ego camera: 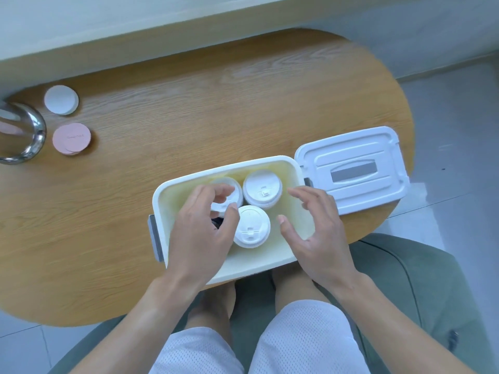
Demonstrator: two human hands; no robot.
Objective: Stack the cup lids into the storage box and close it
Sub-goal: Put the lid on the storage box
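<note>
White lids (pixel 262 189) grouped in box (pixel 172 190) | left hand (pixel 201 233) pinches far-left lid (pixel 226 195), seating it | right hand (pixel 316 233) spread, hovering | cover (pixel 351 171) off right, for closing

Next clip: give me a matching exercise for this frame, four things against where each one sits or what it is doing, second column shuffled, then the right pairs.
Things:
1. box cover
2. pink discs
3. left hand
4. right hand

Places or states:
A. stacked at the far left of the table
B. fingers spread, holding nothing, over the box's right half
C. lying on the table right of the storage box
D. fingers on a cup lid inside the box

Pairs: 1-C, 2-A, 3-D, 4-B
</note>
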